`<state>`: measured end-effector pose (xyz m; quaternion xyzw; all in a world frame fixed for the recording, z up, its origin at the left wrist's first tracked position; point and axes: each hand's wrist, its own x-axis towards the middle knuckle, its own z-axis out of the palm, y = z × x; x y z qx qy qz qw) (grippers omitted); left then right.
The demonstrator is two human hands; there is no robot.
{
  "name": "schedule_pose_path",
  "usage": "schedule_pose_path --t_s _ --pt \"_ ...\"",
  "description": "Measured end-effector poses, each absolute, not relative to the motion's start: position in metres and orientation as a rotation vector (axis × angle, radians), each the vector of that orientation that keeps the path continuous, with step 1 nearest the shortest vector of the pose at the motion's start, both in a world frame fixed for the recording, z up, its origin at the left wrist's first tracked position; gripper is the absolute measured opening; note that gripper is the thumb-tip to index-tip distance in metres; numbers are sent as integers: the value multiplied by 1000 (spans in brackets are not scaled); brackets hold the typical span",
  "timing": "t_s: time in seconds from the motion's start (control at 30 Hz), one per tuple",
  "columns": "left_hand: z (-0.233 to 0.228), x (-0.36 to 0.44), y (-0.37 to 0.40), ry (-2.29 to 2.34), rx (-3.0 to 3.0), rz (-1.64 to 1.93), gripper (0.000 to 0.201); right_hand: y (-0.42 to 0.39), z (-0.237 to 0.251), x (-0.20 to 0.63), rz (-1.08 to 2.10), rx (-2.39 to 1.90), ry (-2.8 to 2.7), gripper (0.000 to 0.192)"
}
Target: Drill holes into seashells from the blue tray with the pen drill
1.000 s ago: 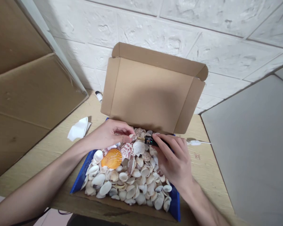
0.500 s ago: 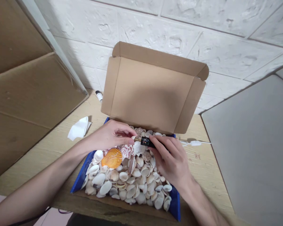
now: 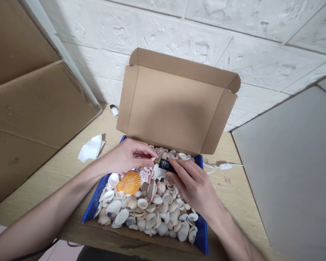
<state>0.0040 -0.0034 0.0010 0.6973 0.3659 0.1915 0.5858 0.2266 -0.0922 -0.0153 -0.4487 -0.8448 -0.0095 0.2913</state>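
My left hand (image 3: 137,156) is closed in a pinch on a small whitish seashell (image 3: 153,158). In my right hand (image 3: 191,177) lies a black mini drill (image 3: 165,165), whose thin brass-coloured tip points left at that shell. Whether the tip touches it, I cannot tell. Both hands are over a cardboard box with blue sides (image 3: 202,232), full of shells. Among them, below my left hand, are an orange scallop shell (image 3: 129,182) and a red-speckled shell (image 3: 146,174). White and beige shells (image 3: 152,217) fill the front of the box.
The box's cardboard lid (image 3: 176,101) stands upright against the white brick wall (image 3: 163,32). A crumpled tissue (image 3: 91,148) and a small white bottle with a black cap (image 3: 114,111) are on the table at left. A white cable (image 3: 225,166) runs off to the right.
My right hand has shifted slightly left with the mini drill, bringing its tip closer to the shell. The left hand has stayed almost still.
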Motion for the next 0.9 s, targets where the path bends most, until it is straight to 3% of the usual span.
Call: schedule_pose_path --t_s 0.63,0.9 --pt "3 1 -5 846 1561 392 36 -93 -13 226 -57 -1214 -2205 33" --pt "3 2 -5 836 1611 375 31 -93 -15 227 -16 -1221 -2195 34"
